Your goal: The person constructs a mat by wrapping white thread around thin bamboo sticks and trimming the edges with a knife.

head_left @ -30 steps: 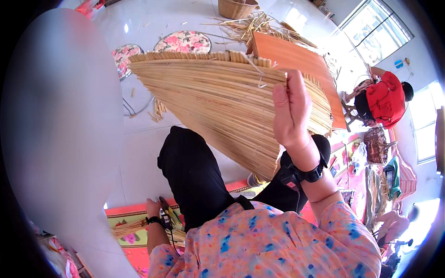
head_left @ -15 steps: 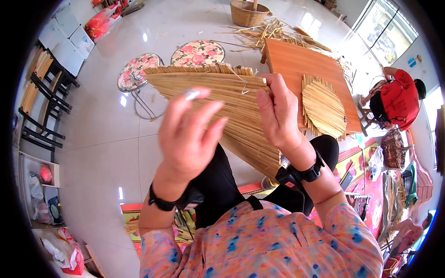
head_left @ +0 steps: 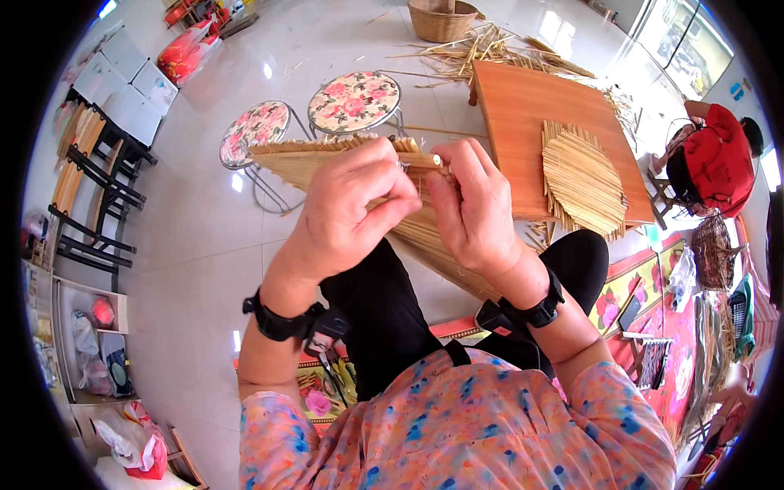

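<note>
I hold a long tapering panel of pale straw stalks up over my black-clad knees, its cut, tied edge upward. My right hand is closed on that edge, thumb on the near face. My left hand is closed at the same edge just left of it, fingers curled; what exactly its fingertips pinch is hidden. Both hands cover much of the panel. Behind them, a rounded straw piece lies on a low wooden table.
Two floral stools stand ahead, near loose straw and a basket. A person in red sits at right beside a wicker basket. Folded black-framed furniture and shelves line the left.
My left hand came up from low at my left side with spread fingers and is now curled at the panel's upper edge. My right hand and the panel shifted slightly lower and leftward.
</note>
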`<state>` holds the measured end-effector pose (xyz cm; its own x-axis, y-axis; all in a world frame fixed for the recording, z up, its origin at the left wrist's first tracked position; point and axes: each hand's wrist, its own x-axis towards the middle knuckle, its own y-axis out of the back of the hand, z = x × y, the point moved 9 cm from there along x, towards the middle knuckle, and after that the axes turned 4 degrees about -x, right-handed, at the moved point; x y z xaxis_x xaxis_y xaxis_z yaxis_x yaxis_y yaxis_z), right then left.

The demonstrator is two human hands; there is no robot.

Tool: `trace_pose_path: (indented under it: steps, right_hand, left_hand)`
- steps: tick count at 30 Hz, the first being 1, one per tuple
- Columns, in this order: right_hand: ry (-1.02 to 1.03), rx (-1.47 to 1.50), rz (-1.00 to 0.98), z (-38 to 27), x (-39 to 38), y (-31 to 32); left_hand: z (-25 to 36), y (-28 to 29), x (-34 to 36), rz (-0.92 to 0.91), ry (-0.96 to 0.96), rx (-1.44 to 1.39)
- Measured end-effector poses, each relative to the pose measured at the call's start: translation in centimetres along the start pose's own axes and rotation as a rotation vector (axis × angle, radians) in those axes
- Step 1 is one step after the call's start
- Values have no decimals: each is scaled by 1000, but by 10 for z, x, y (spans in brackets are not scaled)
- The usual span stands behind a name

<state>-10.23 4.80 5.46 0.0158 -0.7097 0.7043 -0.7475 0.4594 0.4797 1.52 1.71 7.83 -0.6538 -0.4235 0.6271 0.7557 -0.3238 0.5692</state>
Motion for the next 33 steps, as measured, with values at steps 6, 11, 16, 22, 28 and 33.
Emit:
trace_pose_path:
  steps: [6,11,16,22,28,33]
  right_hand:
    - [9,7,-21,7,4,0]
    - [-29,59,-4,12,5,1]
    - [-37,36,1,10,4,0]
    - [-18,36,6,7,4,-2]
    - [-34,35,1,12,7,2]
    - [-18,39,-35,12,5,1]
  left_hand:
    - [2,6,-4,-157,12,235]
    - [26,23,-17,287,10,451]
    - [31,6,-16,376,-119,662]
    - [22,-3,-6,366,-123,509]
    - [10,15,-21,116,-150,129]
    - [12,43,-21,288,-44,276]
